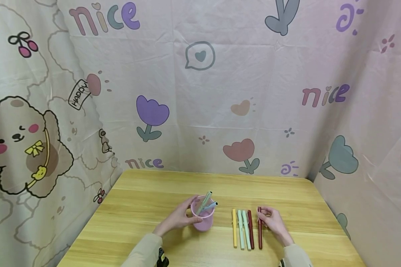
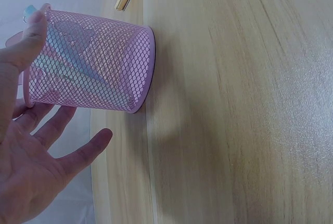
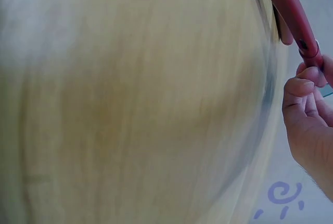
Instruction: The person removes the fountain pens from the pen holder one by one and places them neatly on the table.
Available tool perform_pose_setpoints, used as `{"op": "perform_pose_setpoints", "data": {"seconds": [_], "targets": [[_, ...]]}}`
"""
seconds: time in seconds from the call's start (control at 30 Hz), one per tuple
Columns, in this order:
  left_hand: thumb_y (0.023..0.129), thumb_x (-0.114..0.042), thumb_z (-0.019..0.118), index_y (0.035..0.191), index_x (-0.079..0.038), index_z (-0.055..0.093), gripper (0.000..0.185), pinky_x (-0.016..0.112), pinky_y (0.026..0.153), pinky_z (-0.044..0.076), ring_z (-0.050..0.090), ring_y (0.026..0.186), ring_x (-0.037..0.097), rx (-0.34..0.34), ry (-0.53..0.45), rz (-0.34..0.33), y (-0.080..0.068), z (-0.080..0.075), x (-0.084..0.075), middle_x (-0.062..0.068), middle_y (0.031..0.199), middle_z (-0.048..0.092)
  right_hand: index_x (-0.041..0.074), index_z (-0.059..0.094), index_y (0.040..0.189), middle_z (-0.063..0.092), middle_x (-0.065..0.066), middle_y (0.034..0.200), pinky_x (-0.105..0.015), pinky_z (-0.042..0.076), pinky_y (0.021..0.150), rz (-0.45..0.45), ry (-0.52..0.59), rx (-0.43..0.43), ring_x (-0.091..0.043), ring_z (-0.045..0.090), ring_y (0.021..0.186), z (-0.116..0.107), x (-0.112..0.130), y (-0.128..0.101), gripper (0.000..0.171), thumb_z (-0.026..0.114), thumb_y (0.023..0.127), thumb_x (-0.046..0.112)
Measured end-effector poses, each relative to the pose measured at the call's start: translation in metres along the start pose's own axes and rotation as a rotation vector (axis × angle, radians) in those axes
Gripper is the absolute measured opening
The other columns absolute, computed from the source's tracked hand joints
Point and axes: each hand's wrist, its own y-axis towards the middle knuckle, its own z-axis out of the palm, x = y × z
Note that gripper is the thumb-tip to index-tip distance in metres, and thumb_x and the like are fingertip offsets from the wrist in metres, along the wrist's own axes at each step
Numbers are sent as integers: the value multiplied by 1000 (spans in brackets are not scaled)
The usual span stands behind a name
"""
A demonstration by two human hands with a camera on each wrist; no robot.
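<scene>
A pink mesh pen cup point(image 1: 203, 223) stands on the table, with a green pen point(image 1: 204, 202) and a blue pen point(image 1: 211, 206) leaning inside. My left hand point(image 1: 182, 217) holds the cup near its rim, thumb on the near side and fingers around the far side. In the left wrist view the cup's mesh wall point(image 2: 88, 62) shows the pens through it. My right hand point(image 1: 273, 221) pinches a dark red pen point(image 1: 260, 231) at its far end. The right wrist view shows this red pen point(image 3: 291, 10) running up from the fingertips point(image 3: 310, 75).
Left of the pinched pen lie a second dark red pen point(image 1: 251, 230), two light green pens point(image 1: 241, 230) and a yellow pen point(image 1: 234, 228), roughly side by side. The wooden table point(image 1: 147, 185) meets a printed curtain point(image 1: 200, 111) at its back edge.
</scene>
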Motion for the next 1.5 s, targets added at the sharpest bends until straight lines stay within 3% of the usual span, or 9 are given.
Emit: {"op": "perform_pose_setpoints", "data": {"seconds": [0.2,0.8,1.5], "targets": [[85,-35,80,156,2,27,96,65,101,52,50,134,52,-1,3,-1,0,0,0,32,154,40,-13,52,127,61,-6,93,-16,44,51,15,20,12,-6,50,62,1,-2,2,39,65,92,1],[86,-36,79,156,4,25,97,65,103,51,50,134,52,2,18,-3,0,0,1,32,154,40,-14,55,122,55,-2,85,-15,40,47,25,27,47,-4,47,57,4,-4,5,35,66,92,1],[86,-35,79,157,1,27,95,70,108,43,48,135,51,2,18,10,0,0,1,30,154,41,-14,58,116,58,-4,84,-15,42,46,2,-64,62,-6,49,55,8,-7,8,33,69,90,2]]}}
